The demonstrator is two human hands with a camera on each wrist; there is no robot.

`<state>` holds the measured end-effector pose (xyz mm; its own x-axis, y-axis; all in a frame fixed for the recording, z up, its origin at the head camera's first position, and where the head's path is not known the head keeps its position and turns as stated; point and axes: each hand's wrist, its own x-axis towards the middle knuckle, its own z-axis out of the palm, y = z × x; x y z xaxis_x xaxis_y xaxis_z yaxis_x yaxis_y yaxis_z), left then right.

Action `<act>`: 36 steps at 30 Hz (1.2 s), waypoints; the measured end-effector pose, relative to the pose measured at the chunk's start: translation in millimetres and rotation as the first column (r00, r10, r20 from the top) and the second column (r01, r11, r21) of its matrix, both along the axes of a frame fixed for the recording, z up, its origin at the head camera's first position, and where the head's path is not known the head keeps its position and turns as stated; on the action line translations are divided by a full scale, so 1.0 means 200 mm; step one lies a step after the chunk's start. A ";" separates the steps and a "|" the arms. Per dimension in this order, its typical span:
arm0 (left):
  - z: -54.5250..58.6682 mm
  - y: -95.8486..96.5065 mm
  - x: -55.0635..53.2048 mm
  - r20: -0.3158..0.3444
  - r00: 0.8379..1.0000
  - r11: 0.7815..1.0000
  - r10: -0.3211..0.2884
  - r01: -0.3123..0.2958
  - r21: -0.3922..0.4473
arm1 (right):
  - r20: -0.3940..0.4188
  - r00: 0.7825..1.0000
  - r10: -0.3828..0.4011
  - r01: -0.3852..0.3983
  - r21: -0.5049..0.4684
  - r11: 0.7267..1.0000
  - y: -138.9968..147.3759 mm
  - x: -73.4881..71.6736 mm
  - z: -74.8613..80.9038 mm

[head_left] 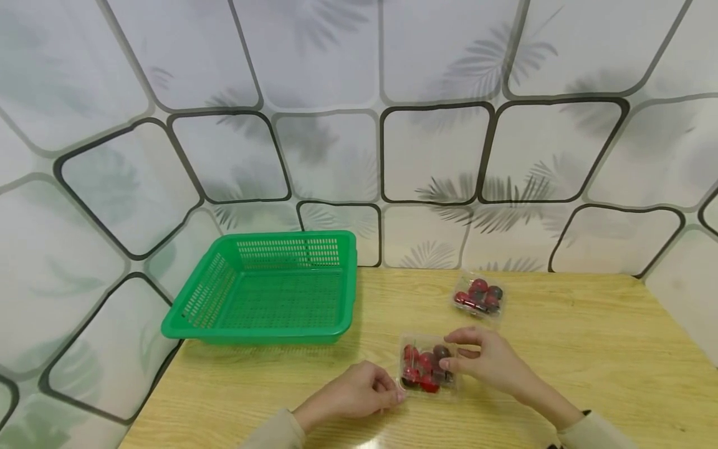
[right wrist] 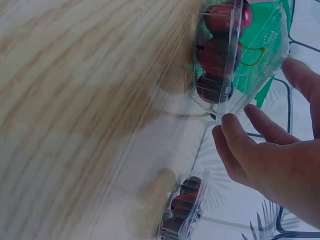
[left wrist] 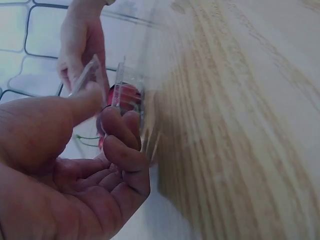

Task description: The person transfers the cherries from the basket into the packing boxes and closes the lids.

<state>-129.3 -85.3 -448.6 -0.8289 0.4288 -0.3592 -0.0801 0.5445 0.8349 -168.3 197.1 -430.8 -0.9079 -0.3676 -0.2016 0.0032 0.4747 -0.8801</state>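
A clear plastic clamshell box point(head_left: 430, 395) of red and dark cherries point(head_left: 428, 361) lies on the table in front of me, its lid tilted up from the base in the right wrist view. My left hand point(head_left: 364, 391) is at the near left corner. Its curled fingers meet the base rim point(left wrist: 117, 95), while the thumb lies against the raised lid point(left wrist: 89, 75). Around the right side, my right hand point(head_left: 493, 362) reaches with loosely spread fingers; its thumb touches the lid's edge in the right wrist view. A green stem point(left wrist: 89, 141) shows among the cherries.
A second clear box of cherries point(head_left: 478, 295) sits farther back on the right. On the left stands a green plastic basket point(head_left: 260, 340) with slotted walls. The wood-grain table point(head_left: 578, 349) ends at a patterned wall covering point(head_left: 434, 156).
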 end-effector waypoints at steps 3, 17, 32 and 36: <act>0.01 -0.02 0.00 0.013 1.000 1.000 0.012 -0.012 0.016 | -0.005 1.000 -0.015 0.015 0.009 1.000 0.00 0.01 -0.01; 0.01 0.00 -0.02 0.026 0.998 0.992 0.053 -0.055 0.118 | -0.052 0.997 -0.052 0.052 0.008 0.999 -0.03 0.03 -0.03; -0.01 0.02 -0.01 0.060 0.995 0.983 0.082 -0.091 0.157 | 0.173 0.985 -0.008 0.002 0.036 0.999 0.05 0.09 -0.02; -0.01 0.02 -0.01 0.089 0.992 0.981 0.089 -0.102 0.164 | 0.258 0.963 0.075 -0.079 0.005 0.997 0.08 0.10 -0.05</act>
<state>-131.4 -81.6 -450.5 -0.8401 0.4089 -0.3565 -0.1960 0.3839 0.9023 -147.7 212.3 -440.0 -0.7939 -0.4296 -0.4303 0.1914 0.4952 -0.8475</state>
